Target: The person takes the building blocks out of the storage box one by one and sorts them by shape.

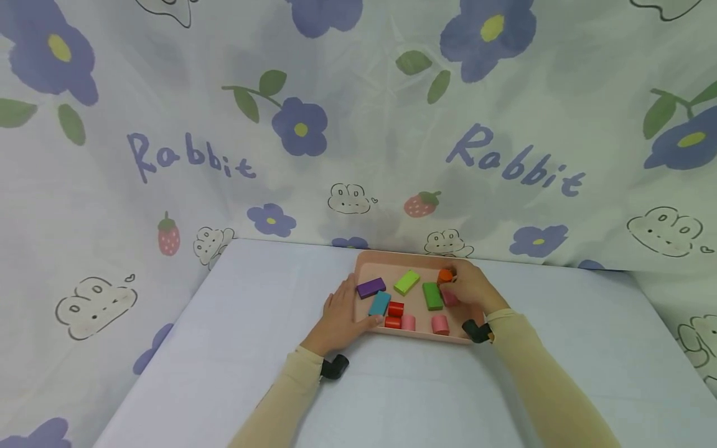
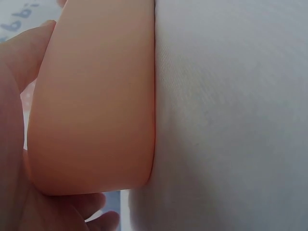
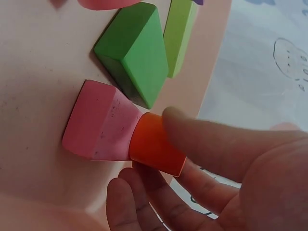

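Note:
My right hand (image 1: 470, 287) is over the right end of a shallow pink tray (image 1: 417, 260). Between thumb and fingers it pinches an orange cylinder block (image 3: 153, 144), which appears to touch the end of a pink block (image 3: 98, 122) in the right wrist view. A green rectangular block (image 3: 137, 53) lies beside that pink one. At the tray's near left corner, my left hand (image 1: 336, 323) holds the wall, fingers along the left side and thumb over the near rim. The tray's outer wall (image 2: 96, 106) fills much of the left wrist view.
Inside the tray also lie a purple block (image 1: 371, 287), a blue block (image 1: 379, 303), a lime green block (image 1: 407, 282), two red cylinders (image 1: 396, 308) and two pink cylinders (image 1: 440, 325). The tray stands on a white-covered table (image 1: 269, 298), before a printed cloth backdrop (image 1: 358, 155).

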The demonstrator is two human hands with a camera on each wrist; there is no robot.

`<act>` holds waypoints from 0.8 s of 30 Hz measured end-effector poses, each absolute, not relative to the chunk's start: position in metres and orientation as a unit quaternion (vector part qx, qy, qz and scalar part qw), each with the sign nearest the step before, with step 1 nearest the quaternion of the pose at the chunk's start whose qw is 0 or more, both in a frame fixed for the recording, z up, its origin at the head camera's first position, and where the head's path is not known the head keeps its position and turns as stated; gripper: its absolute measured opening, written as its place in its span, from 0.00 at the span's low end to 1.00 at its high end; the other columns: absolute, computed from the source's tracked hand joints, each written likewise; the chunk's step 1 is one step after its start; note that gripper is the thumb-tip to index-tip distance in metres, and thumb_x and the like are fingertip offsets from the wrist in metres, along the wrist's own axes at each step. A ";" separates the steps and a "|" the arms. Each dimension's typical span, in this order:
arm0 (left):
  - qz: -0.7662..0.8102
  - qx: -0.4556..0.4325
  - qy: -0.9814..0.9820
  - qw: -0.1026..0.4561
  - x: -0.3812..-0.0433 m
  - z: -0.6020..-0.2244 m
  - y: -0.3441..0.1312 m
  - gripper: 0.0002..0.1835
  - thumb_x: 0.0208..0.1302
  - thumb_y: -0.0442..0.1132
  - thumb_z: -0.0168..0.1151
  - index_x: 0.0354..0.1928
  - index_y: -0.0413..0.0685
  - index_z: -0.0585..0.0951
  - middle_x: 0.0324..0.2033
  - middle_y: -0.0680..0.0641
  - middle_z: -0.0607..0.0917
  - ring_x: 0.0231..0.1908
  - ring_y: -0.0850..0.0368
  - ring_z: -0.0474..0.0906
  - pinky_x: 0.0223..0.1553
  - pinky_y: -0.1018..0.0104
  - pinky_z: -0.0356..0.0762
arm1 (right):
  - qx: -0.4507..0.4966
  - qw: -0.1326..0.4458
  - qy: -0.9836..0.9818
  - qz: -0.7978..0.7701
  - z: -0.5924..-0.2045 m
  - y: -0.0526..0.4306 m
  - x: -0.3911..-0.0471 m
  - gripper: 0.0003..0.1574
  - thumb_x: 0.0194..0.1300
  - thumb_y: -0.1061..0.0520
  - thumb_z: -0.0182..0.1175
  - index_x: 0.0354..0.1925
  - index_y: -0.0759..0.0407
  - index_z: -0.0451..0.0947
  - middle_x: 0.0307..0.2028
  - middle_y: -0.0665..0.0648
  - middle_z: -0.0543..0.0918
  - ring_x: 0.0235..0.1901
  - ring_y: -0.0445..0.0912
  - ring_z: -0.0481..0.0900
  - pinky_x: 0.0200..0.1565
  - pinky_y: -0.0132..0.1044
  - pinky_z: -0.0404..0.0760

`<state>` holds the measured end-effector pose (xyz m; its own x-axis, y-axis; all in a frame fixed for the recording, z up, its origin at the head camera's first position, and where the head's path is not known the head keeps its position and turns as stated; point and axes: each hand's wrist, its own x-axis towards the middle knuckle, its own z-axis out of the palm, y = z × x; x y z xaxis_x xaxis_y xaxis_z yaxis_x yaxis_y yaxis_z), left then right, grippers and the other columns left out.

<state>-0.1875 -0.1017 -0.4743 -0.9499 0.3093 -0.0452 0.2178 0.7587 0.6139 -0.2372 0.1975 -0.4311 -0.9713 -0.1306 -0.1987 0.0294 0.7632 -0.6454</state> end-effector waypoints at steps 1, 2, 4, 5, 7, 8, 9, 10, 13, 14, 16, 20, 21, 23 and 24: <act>0.319 0.141 0.935 0.072 -0.188 -0.474 -0.101 0.62 0.60 0.69 0.61 0.80 0.40 0.42 0.79 0.39 0.49 0.77 0.41 0.45 0.73 0.36 0.39 | -0.025 0.117 0.932 -0.341 -0.431 0.197 -0.238 0.26 0.67 0.64 0.62 0.61 0.69 0.72 0.52 0.67 0.79 0.47 0.58 0.77 0.57 0.54 0.78; 0.320 0.140 0.934 0.072 -0.188 -0.474 -0.101 0.62 0.60 0.69 0.61 0.80 0.40 0.42 0.79 0.39 0.50 0.77 0.41 0.45 0.73 0.36 0.38 | -0.022 0.118 0.933 -0.340 -0.430 0.197 -0.238 0.26 0.67 0.65 0.62 0.61 0.69 0.72 0.52 0.67 0.79 0.47 0.58 0.77 0.57 0.54 0.78; 0.321 0.138 0.934 0.073 -0.188 -0.473 -0.100 0.62 0.60 0.69 0.61 0.80 0.40 0.42 0.79 0.39 0.50 0.77 0.41 0.45 0.74 0.36 0.38 | -0.018 0.119 0.935 -0.333 -0.429 0.197 -0.238 0.25 0.67 0.65 0.61 0.61 0.69 0.72 0.53 0.68 0.79 0.48 0.58 0.77 0.58 0.55 0.77; 0.321 0.138 0.934 0.074 -0.189 -0.473 -0.100 0.62 0.60 0.69 0.61 0.80 0.40 0.42 0.79 0.39 0.50 0.77 0.41 0.45 0.74 0.36 0.38 | -0.016 0.120 0.936 -0.331 -0.428 0.196 -0.238 0.25 0.67 0.65 0.61 0.61 0.69 0.73 0.53 0.68 0.79 0.48 0.58 0.77 0.58 0.55 0.77; 0.321 0.136 0.934 0.074 -0.189 -0.473 -0.100 0.61 0.60 0.69 0.62 0.80 0.40 0.42 0.79 0.39 0.50 0.77 0.41 0.45 0.73 0.36 0.38 | -0.011 0.121 0.937 -0.328 -0.427 0.196 -0.238 0.24 0.68 0.65 0.61 0.61 0.69 0.73 0.53 0.68 0.79 0.48 0.58 0.77 0.58 0.54 0.77; 0.321 0.135 0.934 0.074 -0.189 -0.473 -0.100 0.61 0.60 0.69 0.62 0.80 0.40 0.42 0.79 0.39 0.50 0.77 0.41 0.45 0.73 0.36 0.38 | -0.010 0.122 0.937 -0.328 -0.426 0.196 -0.239 0.24 0.68 0.65 0.61 0.61 0.69 0.73 0.53 0.68 0.79 0.48 0.58 0.77 0.58 0.54 0.78; 0.322 0.134 0.934 0.074 -0.189 -0.473 -0.100 0.61 0.60 0.69 0.62 0.80 0.40 0.42 0.79 0.39 0.50 0.77 0.41 0.45 0.73 0.36 0.38 | -0.010 0.122 0.937 -0.328 -0.426 0.196 -0.239 0.24 0.68 0.65 0.61 0.60 0.69 0.73 0.52 0.68 0.79 0.48 0.58 0.77 0.58 0.54 0.78; 0.321 0.134 0.935 0.073 -0.190 -0.473 -0.100 0.61 0.60 0.69 0.62 0.80 0.40 0.42 0.78 0.39 0.50 0.77 0.40 0.45 0.73 0.36 0.39 | -0.011 0.121 0.936 -0.330 -0.426 0.197 -0.239 0.24 0.68 0.65 0.61 0.60 0.69 0.73 0.52 0.68 0.80 0.47 0.58 0.77 0.57 0.54 0.78; 0.319 0.133 0.936 0.071 -0.190 -0.473 -0.100 0.62 0.60 0.69 0.62 0.80 0.40 0.42 0.78 0.39 0.50 0.77 0.40 0.45 0.73 0.36 0.39 | -0.015 0.116 0.935 -0.335 -0.426 0.197 -0.239 0.24 0.67 0.64 0.62 0.60 0.69 0.74 0.51 0.67 0.80 0.47 0.58 0.77 0.56 0.53 0.79; 0.318 0.133 0.936 0.071 -0.190 -0.474 -0.099 0.62 0.60 0.69 0.62 0.80 0.40 0.42 0.78 0.39 0.50 0.77 0.40 0.45 0.74 0.36 0.39 | -0.017 0.114 0.935 -0.335 -0.426 0.197 -0.239 0.23 0.67 0.64 0.62 0.60 0.69 0.74 0.52 0.67 0.80 0.48 0.58 0.78 0.56 0.53 0.79; 0.315 0.132 0.937 0.070 -0.190 -0.474 -0.099 0.62 0.60 0.70 0.61 0.80 0.40 0.42 0.78 0.39 0.50 0.77 0.40 0.45 0.74 0.37 0.39 | -0.018 0.113 0.935 -0.335 -0.425 0.197 -0.238 0.23 0.68 0.63 0.62 0.59 0.69 0.74 0.52 0.68 0.80 0.48 0.58 0.78 0.55 0.53 0.79; 0.310 0.129 0.939 0.076 -0.190 -0.475 -0.099 0.62 0.60 0.70 0.61 0.80 0.41 0.41 0.79 0.40 0.49 0.77 0.42 0.45 0.74 0.38 0.38 | -0.010 0.114 0.936 -0.332 -0.423 0.197 -0.236 0.24 0.68 0.62 0.62 0.60 0.68 0.74 0.53 0.68 0.79 0.50 0.59 0.78 0.56 0.53 0.80; 0.310 0.129 0.939 0.075 -0.190 -0.475 -0.099 0.62 0.60 0.70 0.61 0.80 0.41 0.41 0.79 0.40 0.49 0.77 0.41 0.45 0.74 0.37 0.38 | -0.008 0.115 0.937 -0.331 -0.423 0.197 -0.236 0.24 0.68 0.62 0.63 0.60 0.68 0.74 0.53 0.68 0.79 0.50 0.59 0.78 0.55 0.53 0.80; 0.306 0.127 0.940 0.080 -0.191 -0.475 -0.099 0.62 0.60 0.71 0.60 0.80 0.42 0.40 0.79 0.41 0.49 0.77 0.43 0.45 0.74 0.38 0.38 | -0.006 0.114 0.937 -0.329 -0.421 0.197 -0.236 0.24 0.68 0.61 0.63 0.60 0.68 0.74 0.53 0.67 0.80 0.50 0.59 0.78 0.55 0.52 0.80; 0.304 0.126 0.941 0.081 -0.191 -0.475 -0.099 0.63 0.60 0.71 0.60 0.80 0.42 0.40 0.79 0.42 0.48 0.77 0.44 0.45 0.74 0.39 0.38 | -0.004 0.115 0.937 -0.330 -0.420 0.198 -0.235 0.25 0.68 0.61 0.63 0.60 0.68 0.74 0.53 0.67 0.80 0.50 0.59 0.78 0.55 0.52 0.80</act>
<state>-0.1909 -0.0987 -0.4747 -0.9551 0.2860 -0.0769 0.1869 0.7835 0.5926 -0.2352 0.1975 -0.4204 -0.9736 -0.0832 -0.2125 0.0684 0.7819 -0.6196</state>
